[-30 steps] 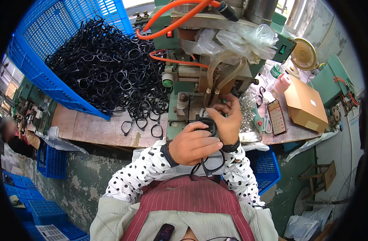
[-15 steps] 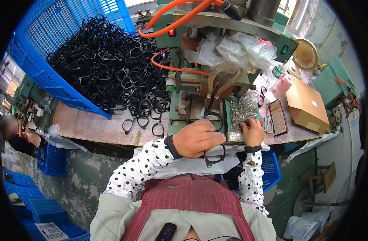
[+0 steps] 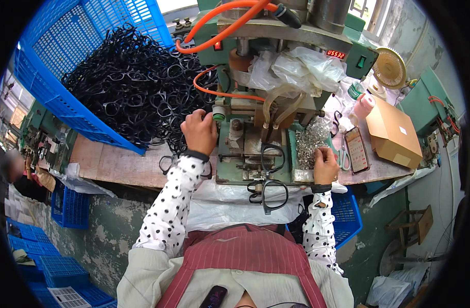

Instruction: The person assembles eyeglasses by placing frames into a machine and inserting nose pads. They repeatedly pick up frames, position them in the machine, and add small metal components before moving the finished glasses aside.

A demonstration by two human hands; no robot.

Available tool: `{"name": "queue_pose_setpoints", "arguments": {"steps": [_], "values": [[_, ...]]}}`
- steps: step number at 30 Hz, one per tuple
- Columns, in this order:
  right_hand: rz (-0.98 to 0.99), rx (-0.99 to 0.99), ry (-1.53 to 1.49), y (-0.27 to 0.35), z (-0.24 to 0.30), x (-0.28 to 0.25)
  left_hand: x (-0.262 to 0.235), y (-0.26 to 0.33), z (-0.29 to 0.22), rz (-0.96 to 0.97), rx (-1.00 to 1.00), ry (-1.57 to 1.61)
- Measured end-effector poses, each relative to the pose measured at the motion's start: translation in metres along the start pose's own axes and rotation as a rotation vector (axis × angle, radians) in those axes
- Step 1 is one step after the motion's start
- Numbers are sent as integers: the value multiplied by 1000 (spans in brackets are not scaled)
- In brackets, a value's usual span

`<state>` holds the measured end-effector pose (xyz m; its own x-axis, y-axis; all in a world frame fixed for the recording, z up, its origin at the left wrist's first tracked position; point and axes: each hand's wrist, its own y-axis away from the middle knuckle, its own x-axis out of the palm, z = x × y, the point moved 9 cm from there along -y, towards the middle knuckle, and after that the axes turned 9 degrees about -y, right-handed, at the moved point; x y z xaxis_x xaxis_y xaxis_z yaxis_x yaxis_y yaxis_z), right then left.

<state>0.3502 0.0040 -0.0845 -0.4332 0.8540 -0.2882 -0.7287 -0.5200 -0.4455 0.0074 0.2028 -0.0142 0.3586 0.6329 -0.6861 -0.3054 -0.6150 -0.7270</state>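
My left hand (image 3: pixel 200 132) is beside the green push button (image 3: pixel 218 113) on the machine's left. Its fingers curl loosely, the thumb stands apart, and I see nothing in it. A black eyeglass frame (image 3: pixel 264 177) sits at the machine's fixture (image 3: pixel 250 163), one rim over the bed and the other hanging past the front edge. My right hand (image 3: pixel 326 165) is over the near right part of a tray of small metal parts (image 3: pixel 309 141). Its fingertips are drawn together; whatever is between them is too small to make out.
A large blue crate (image 3: pixel 65 105) lies tipped at the left, with a heap of black eyeglass frames (image 3: pixel 137 87) spilling onto the table (image 3: pixel 112 164). Right of the tray are scissors (image 3: pixel 344 158), a phone (image 3: pixel 356 149) and a cardboard box (image 3: pixel 394 133). Orange hoses (image 3: pixel 224 33) cross above.
My left hand has left the eyeglass frame and moved left and away from me to the push button. The frame stays at the fixture. My right hand has shifted slightly over the tray.
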Motion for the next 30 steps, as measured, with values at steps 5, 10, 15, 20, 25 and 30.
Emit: {"name": "queue_pose_setpoints", "arguments": {"steps": [5, 10, 15, 20, 25, 30], "values": [[-19, -4, -49, -2, 4, -2, 77, 28, 20, 268, -104, -220], [-91, 87, -198, 1, -17, -8, 56, 53, 17, 265, 121, -30], [-86, 80, -137, 2, -6, -9, 23, 76, 31, 304, 236, 57], [20, 34, -293, 3, 26, 7, 2, 69, 39, 127, 165, 90], [227, 96, -466, 4, 91, 34, 18, 80, 47, 220, -105, 127], [434, 105, -601, 15, 148, 47, 21, 80, 39, 174, 30, -92]]}}
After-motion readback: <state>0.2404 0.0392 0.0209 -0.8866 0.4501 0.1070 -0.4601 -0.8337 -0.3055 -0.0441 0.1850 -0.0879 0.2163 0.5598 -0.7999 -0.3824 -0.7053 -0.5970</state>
